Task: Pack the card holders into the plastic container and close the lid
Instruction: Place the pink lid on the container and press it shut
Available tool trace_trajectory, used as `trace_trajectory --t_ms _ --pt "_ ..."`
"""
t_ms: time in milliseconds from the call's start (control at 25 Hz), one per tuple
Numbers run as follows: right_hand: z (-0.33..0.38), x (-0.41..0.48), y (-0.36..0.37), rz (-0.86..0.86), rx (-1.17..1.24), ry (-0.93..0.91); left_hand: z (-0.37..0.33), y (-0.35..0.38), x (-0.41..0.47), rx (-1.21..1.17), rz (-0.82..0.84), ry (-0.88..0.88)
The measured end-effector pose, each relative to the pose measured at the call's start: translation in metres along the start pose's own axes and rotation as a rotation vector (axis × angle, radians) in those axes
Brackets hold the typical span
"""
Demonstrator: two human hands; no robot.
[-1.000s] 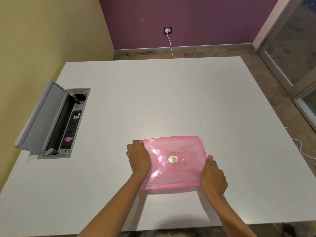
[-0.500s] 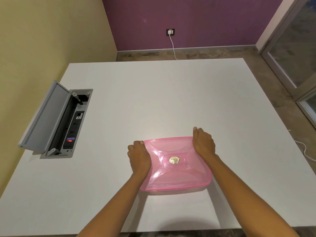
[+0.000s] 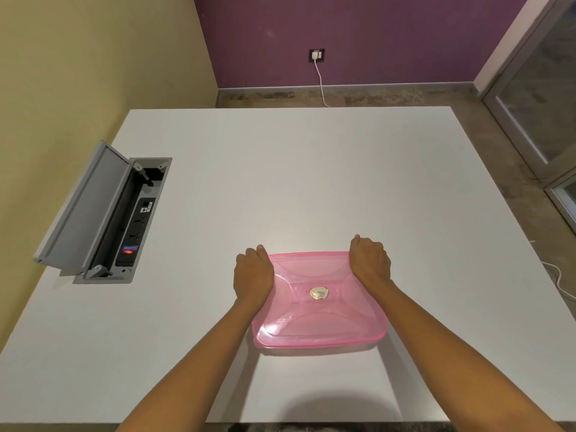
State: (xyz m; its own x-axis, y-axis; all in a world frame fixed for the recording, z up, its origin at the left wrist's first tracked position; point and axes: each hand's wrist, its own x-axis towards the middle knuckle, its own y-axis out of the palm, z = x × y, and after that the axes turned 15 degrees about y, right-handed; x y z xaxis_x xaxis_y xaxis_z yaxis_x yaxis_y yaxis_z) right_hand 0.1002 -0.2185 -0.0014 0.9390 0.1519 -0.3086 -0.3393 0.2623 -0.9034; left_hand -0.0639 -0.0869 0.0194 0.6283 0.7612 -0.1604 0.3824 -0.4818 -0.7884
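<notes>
A pink translucent plastic container (image 3: 318,319) lies on the white table (image 3: 280,182) near the front edge, its lid on top with a gold sticker (image 3: 319,293) at the centre. My left hand (image 3: 254,272) presses with curled fingers on the lid's far left corner. My right hand (image 3: 369,260) presses the same way on the far right corner. No card holders show; what is inside the container cannot be made out through the lid.
An open grey power socket box (image 3: 124,219) is set into the table at the left, its flap raised. A white charger cable (image 3: 321,82) hangs from the purple wall's outlet. A glass door (image 3: 545,104) stands at the right.
My right hand went from the container's near right corner to its far right corner. My left hand shifted slightly toward the far left corner. The container stayed in place.
</notes>
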Motion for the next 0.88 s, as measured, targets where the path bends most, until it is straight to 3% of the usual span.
trace_trajectory --t_ms 160,400,680,880 --pt "0.000 -0.001 -0.001 -0.029 -0.013 -0.016 0.005 -0.002 0.028 0.082 0.113 -0.043" --pt "-0.001 -0.002 0.001 -0.051 0.001 -0.028 0.008 0.005 0.027 0.003 -0.034 -0.107" --pt "0.001 0.000 0.003 -0.046 0.013 -0.003 0.010 0.006 0.030 -0.066 -0.038 -0.106" --pt "-0.002 -0.001 0.006 -0.076 -0.151 -0.096 0.010 0.004 -0.005 -0.069 -0.093 -0.109"
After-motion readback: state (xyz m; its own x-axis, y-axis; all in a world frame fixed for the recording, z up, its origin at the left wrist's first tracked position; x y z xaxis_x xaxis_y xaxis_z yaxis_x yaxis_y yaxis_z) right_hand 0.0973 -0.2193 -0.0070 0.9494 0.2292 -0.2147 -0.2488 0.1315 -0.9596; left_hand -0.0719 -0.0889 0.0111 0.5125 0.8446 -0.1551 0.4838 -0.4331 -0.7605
